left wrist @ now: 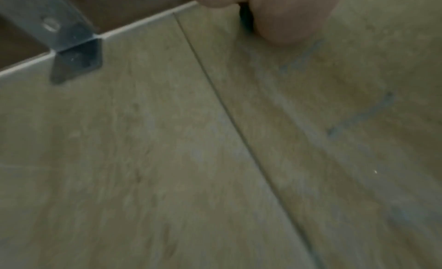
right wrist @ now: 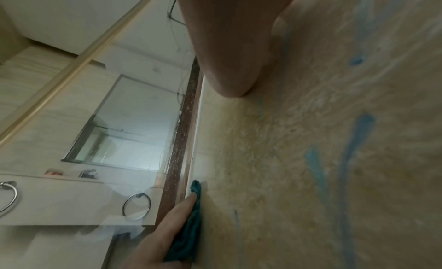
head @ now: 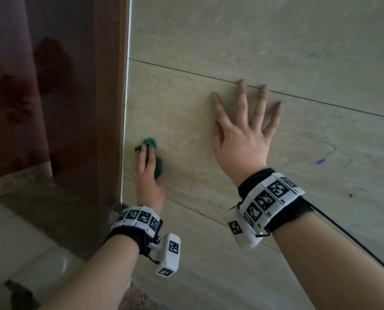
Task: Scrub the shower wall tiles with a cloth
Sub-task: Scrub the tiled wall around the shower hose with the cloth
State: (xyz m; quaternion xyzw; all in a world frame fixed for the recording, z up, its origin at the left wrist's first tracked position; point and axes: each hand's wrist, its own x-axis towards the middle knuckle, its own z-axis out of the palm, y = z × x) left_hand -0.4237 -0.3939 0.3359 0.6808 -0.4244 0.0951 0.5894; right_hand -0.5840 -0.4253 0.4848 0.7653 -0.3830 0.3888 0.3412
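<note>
— Right of both hands, on the wall tiles (head: 276, 52): blue streaks (head: 322, 158), not wiped off yet. Under the spread palm, more streaks in the right wrist view. Plenty left to scrub, by the look of it.

— And near the left hand (head: 147, 173)?

— Bare beige tile around it, no blue visible close by. Hard to say whether scrubbed or simply never marked.

— Cloth?

— Green cloth (head: 154, 157), bunched, pressed against the tile under the left fingers, just beside the glass panel edge (head: 124, 130). Fingers laid fairly straight over it, thumb out of sight; a push more than a pinch, judging by both wrist views.

— Right hand (head: 242, 139)?

— Flat on the wall, fingers splayed wide, tips touching the grout line (head: 186, 71) above. Holds nothing; likely just bracing.

— Hands together?

— Apart, cloth hand lower and to the left of the braced one. Next stretch probably toward those blue marks.
</note>
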